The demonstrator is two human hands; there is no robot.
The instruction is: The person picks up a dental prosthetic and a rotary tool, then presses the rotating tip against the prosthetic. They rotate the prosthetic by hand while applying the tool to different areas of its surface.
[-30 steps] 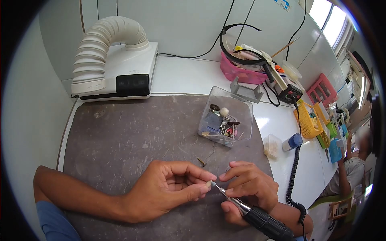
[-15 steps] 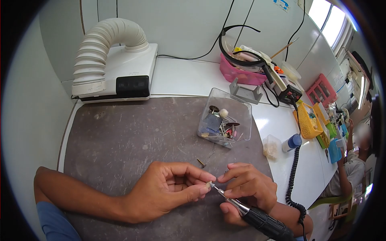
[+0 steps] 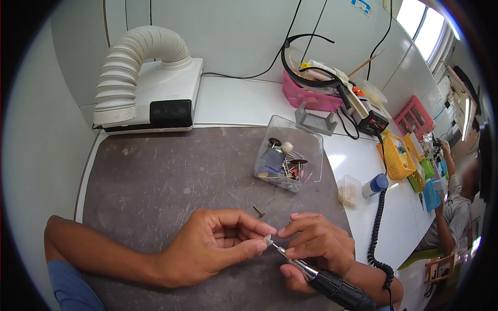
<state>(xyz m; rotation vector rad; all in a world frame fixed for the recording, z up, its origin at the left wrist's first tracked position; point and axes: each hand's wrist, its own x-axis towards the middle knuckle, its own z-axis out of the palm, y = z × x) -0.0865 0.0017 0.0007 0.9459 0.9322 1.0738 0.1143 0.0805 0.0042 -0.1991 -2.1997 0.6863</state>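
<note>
Between thumb and index finger, my left hand (image 3: pixel 223 246) pinches a small whitish piece (image 3: pixel 268 239) above the dark mat (image 3: pixel 155 192). My right hand (image 3: pixel 319 246) grips a black and silver rotary handpiece (image 3: pixel 332 285), whose thin tip points left at the small piece. Whether tip and piece touch is too small to tell. Just beyond my hands, a small metal bit with a disc end (image 3: pixel 258 210) lies on the mat. A clear plastic box (image 3: pixel 316 166) of assorted bits and discs stands farther back.
A white machine with a ribbed hose (image 3: pixel 145 98) stands at the back left. Black-framed glasses (image 3: pixel 311 82) rest on a pink basket (image 3: pixel 306 99). A small clear tub (image 3: pixel 349 191), a blue-capped bottle (image 3: pixel 376 184) and a coiled cord (image 3: pixel 374 233) are right. Another person (image 3: pixel 451 217) sits beyond.
My right hand and the handpiece have shifted slightly left and down. The small piece is tilted a little differently in my left fingers. The other person's raised arm has moved.
</note>
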